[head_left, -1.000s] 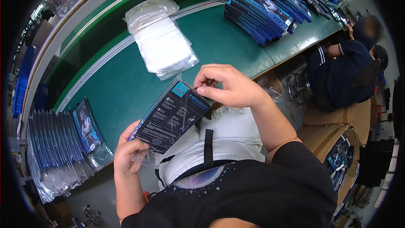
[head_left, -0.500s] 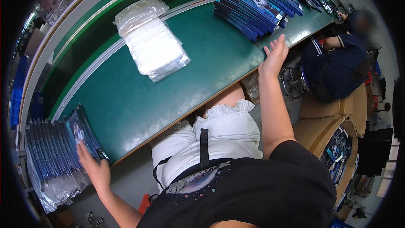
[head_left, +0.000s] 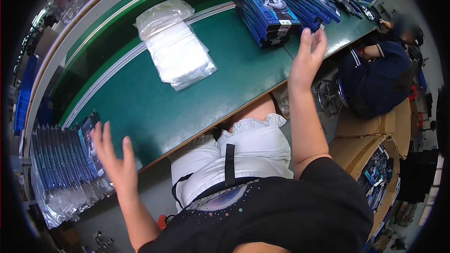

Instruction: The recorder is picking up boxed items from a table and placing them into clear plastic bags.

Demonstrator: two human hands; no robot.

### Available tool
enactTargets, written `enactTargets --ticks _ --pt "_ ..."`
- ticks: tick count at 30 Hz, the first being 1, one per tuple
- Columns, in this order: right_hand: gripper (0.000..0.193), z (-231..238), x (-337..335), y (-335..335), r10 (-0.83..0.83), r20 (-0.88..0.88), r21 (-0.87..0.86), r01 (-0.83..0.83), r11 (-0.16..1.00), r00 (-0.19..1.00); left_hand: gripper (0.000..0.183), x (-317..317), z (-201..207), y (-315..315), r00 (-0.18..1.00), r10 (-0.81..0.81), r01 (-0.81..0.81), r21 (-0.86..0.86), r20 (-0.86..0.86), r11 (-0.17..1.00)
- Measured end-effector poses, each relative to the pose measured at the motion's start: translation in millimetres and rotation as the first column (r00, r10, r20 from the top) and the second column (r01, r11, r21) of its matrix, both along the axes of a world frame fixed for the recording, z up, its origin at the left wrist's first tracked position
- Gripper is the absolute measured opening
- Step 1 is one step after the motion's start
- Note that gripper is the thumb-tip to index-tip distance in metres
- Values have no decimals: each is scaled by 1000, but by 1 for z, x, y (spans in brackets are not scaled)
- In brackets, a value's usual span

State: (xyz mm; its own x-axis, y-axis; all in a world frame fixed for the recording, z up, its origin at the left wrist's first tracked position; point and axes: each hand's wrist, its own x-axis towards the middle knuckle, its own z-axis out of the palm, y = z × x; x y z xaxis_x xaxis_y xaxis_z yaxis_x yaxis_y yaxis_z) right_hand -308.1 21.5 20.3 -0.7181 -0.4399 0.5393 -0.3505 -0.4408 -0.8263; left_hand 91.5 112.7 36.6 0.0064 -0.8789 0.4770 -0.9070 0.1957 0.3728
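Head view. Left hand (head_left: 116, 161): fingers spread, empty, beside bagged boxes (head_left: 61, 154), rowed at left end of green table (head_left: 173, 117). Right hand (head_left: 305, 63): loosely open, empty, near stacked boxes (head_left: 269, 11). Bags (head_left: 180, 58): between.

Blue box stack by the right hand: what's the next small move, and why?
I'd likely bring the right hand onto the top blue box and grip it: the hand is empty and open beside that stack, and the left hand is empty too, near the upright bagged boxes.
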Motion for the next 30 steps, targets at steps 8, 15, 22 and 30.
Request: enactTargets --ticks 8,15,22,30 --pt "105 61 -20 -84 310 -628 683 315 659 714 27 -88 -35 -79 881 -419 449 -107 219 887" --pt "90 51 9 -27 236 -725 399 116 910 648 22 -93 -42 -103 890 -448 451 -11 87 893" --pt "71 5 34 21 722 676 -281 -957 71 -145 16 -91 -35 -101 898 -440 439 20 27 898" --pt "52 -27 72 40 635 759 -215 -976 36 -144 9 -93 -24 -108 861 -387 418 26 -331 908"
